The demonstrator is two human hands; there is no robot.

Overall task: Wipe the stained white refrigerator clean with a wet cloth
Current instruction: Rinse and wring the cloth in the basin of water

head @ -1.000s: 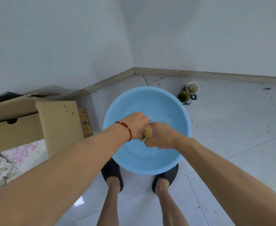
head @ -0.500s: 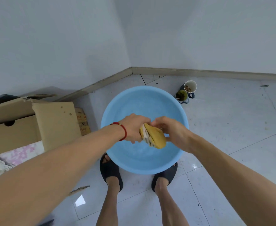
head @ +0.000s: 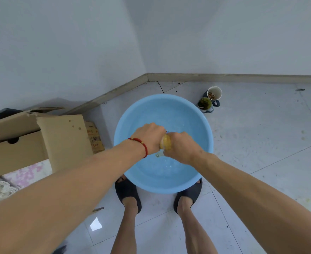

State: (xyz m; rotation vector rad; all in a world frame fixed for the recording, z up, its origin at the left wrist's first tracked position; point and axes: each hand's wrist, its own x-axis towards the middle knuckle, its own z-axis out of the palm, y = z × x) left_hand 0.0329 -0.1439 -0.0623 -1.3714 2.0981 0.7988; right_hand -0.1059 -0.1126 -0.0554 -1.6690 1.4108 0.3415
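A round light-blue basin with water in it stands on the tiled floor in front of my feet. Over its middle, my left hand and my right hand both grip a yellow cloth, which is bunched tight between my two fists. Only a small yellow bulge of it shows between the hands. Drops fall from it toward the water. A red string bracelet circles my left wrist. The refrigerator is not in view.
A cardboard box with an open flap sits at the left, a patterned cloth below it. Two cups stand on the floor behind the basin at the right. White walls meet in a corner. My feet in dark slippers touch the basin's near side.
Half a second ago the cloth hung looser and more exposed between my hands; now both fists have closed together on it again, squeezing it over the basin.
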